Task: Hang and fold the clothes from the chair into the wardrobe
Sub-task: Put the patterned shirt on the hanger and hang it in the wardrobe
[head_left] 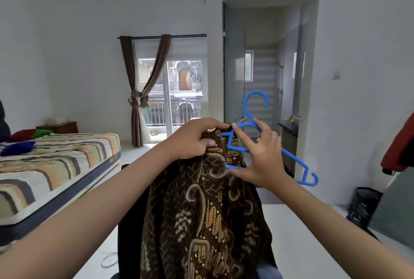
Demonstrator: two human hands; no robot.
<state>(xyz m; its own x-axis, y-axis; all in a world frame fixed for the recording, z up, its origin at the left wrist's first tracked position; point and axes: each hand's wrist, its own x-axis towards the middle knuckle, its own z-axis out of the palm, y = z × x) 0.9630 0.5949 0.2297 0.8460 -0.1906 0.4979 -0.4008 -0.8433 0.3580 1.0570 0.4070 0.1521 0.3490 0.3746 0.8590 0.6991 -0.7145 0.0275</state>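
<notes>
Early going, I'd say: the left hand (192,138) pinches the collar of a brown patterned shirt (206,211) held up mid-room, the right hand (261,155) grips a blue hanger (291,157) half threaded in, wardrobe unseen, hanging not yet done

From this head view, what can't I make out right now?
- Wardrobe: not in the head view.
- Chair: hidden behind the hanging batik shirt.
- Blue hanger: left end hidden inside the shirt and behind the left hand; right hand covers its middle.
- Shirt hem: cut off by the bottom edge.
</notes>
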